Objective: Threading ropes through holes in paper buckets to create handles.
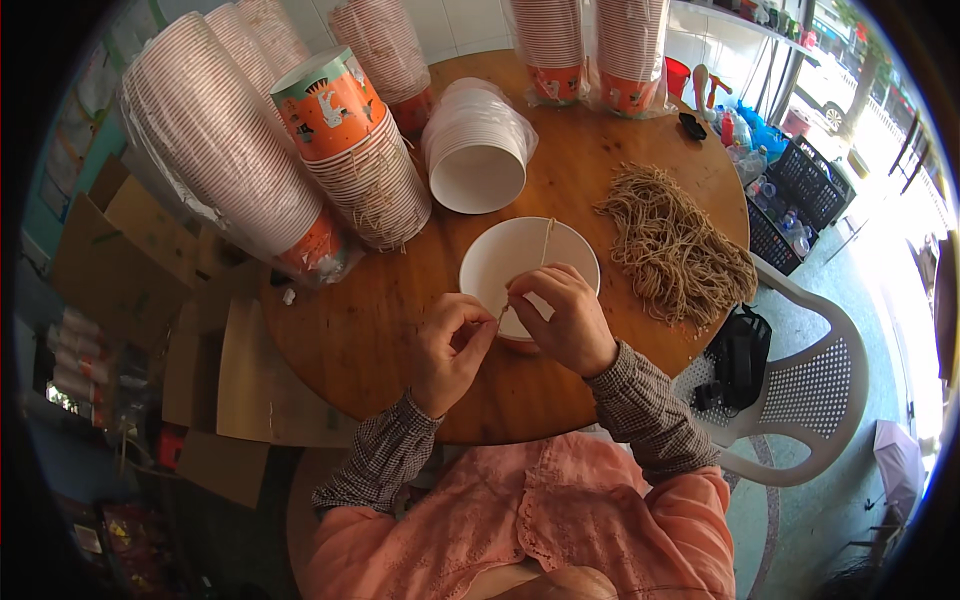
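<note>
I record left grip and right grip pinched on thin tan cord, fingertips over white bowl, cord pile rightward, wooden surface.

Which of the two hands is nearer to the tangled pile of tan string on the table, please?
The right. The right hand is partly over the white bowl, left of the pile of tan string; the left hand is farther left, by the bowl's near left side.

Legible lettering: none. Orange-and-green printed paper tub, upper left of frame: markings too small to read.
</note>
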